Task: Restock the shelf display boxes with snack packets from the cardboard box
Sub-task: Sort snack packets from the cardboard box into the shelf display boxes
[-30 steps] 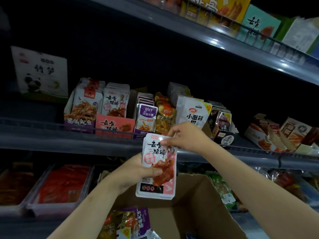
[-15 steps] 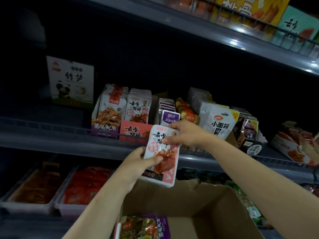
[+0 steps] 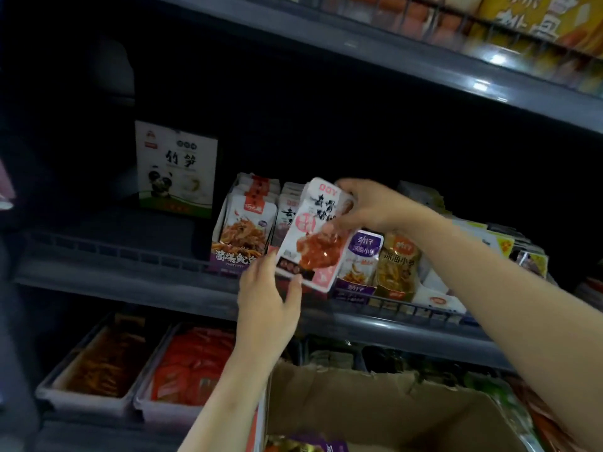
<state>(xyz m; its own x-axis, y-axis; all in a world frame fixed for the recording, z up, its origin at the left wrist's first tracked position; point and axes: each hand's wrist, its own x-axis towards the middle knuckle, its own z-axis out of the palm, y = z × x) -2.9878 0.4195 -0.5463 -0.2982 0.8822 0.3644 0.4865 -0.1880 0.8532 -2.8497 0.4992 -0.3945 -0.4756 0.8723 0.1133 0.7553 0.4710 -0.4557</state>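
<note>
Step in hand, as judged: carrying one snack packet point(image 3: 315, 234) up to its display box on the middle shelf point(image 3: 114, 272). Right hand point(image 3: 368, 207) pinches the packet's top right edge, fingers curled over it. Left hand point(image 3: 267, 291) sits below the bottom left corner, fingers loosely spread, thumb just touching or just off the lower edge; cannot tell which. Packet hangs tilted in front of the matching row of packets point(image 3: 288, 212), not yet in the box. Next move likely calls for squaring it upright and slipping it into that row. Packet: white and pink, glossy, reddish meat picture, dark characters on top. Cardboard box point(image 3: 375, 409) stands open, near, below the hands.
</note>
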